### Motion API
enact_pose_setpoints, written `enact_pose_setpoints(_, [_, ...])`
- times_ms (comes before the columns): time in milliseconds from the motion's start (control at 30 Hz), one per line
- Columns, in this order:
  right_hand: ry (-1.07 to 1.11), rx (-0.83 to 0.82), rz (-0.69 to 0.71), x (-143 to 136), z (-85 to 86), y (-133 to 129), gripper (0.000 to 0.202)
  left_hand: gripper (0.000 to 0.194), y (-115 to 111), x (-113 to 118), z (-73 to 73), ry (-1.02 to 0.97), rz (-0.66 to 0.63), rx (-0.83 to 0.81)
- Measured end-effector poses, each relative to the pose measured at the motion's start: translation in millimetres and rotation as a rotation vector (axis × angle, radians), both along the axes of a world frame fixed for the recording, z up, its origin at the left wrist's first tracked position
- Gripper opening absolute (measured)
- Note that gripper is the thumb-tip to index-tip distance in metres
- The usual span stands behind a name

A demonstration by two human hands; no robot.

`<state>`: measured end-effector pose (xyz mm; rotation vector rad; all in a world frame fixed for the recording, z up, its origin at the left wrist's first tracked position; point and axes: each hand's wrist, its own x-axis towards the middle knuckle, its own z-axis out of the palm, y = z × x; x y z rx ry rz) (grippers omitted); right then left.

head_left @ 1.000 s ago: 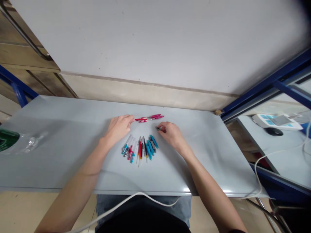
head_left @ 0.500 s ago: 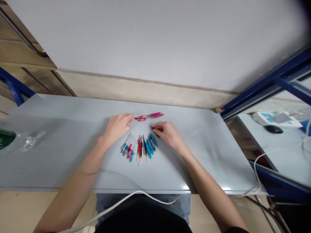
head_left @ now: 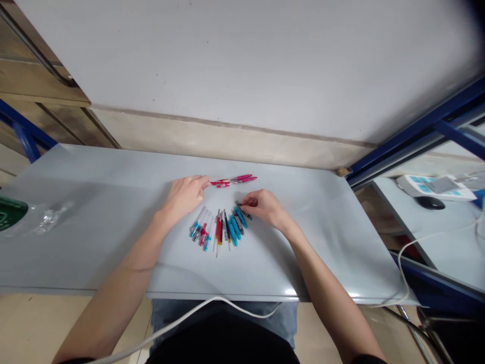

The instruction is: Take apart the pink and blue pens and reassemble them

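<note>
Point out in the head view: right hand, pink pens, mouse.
Right hand (head_left: 267, 206): head view, back of the hand.
Pink pens (head_left: 244, 177): head view, pink section of one pen.
Mouse (head_left: 430, 202): head view, middle of its top.

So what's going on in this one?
At a grey table, a person's right hand pinches a dark pen piece at the right end of mostly blue pen barrels. The left hand is at the left end of some red pens further back, apparently touching them. Refills lie left of the barrels, and clear pen tubes left of those.
</note>
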<state>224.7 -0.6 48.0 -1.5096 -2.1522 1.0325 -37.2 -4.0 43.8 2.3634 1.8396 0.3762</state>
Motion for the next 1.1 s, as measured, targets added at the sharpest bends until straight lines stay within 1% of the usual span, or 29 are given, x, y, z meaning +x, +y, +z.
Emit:
enact_pose_setpoints(267, [-0.017, -0.010, 0.010, -0.1, 3.0, -1.8, 0.014, 0.027, -1.0, 2.2, 3.0, 0.001, 0.002, -0.018])
enact_pose_setpoints(400, [-0.039, 0.025, 0.022, -0.1, 2.1, -1.3, 0.024, 0.024, -0.2, 1.6, 1.6, -0.013, -0.002, -0.015])
enact_pose_setpoints(500, [-0.022, 0.107, -0.042, 1.2, -1.1, 2.3, 0.026, 0.022, 0.6, -0.4, 0.0, -0.041, -0.006, 0.000])
enact_pose_setpoints(567, [0.101, 0.125, -0.119, 1.6, -3.4, 5.5, 0.023, 0.021, 0.5, -0.5, -1.3, -0.080, -0.012, 0.029])
enact_pose_setpoints(600, [0.213, 0.094, -0.154, 1.1, -4.3, 6.8, 0.021, 0.021, 0.0, 0.4, -1.9, -0.113, -0.023, 0.048])
enact_pose_setpoints(633, [0.354, 0.036, -0.179, 0.0, -5.3, 7.8, 0.020, 0.021, -0.7, 2.1, -2.7, -0.157, -0.040, 0.066])
enact_pose_setpoints(667, [0.510, -0.041, -0.197, -2.0, -6.2, 8.2, 0.023, 0.020, -1.6, 4.6, -3.6, -0.209, -0.067, 0.080])
enact_pose_setpoints(733, [0.805, -0.200, -0.231, -8.1, -8.5, 7.8, 0.037, 0.021, -4.0, 11.5, -5.6, -0.318, -0.134, 0.089])
enact_pose_setpoints(767, [0.925, -0.264, -0.247, -12.0, -10.1, 7.0, 0.041, 0.023, -5.1, 15.4, -6.7, -0.363, -0.169, 0.085])
enact_pose_setpoints(833, [1.098, -0.337, -0.278, -20.3, -13.8, 4.9, 0.039, 0.026, -6.9, 22.6, -9.0, -0.428, -0.213, 0.080])
enact_pose_setpoints(900, [1.203, -0.336, -0.311, -27.7, -17.2, 3.0, 0.033, 0.026, -7.7, 27.6, -10.9, -0.462, -0.237, 0.081])
enact_pose_setpoints(1000, [1.238, -0.284, -0.338, -33.2, -18.2, 2.2, 0.029, 0.027, -7.6, 30.2, -11.7, -0.469, -0.250, 0.079])
enact_pose_setpoints(1100, [1.199, -0.131, -0.394, -29.6, -14.0, 4.8, 0.027, 0.029, -7.5, 28.7, -9.5, -0.473, -0.284, 0.061])
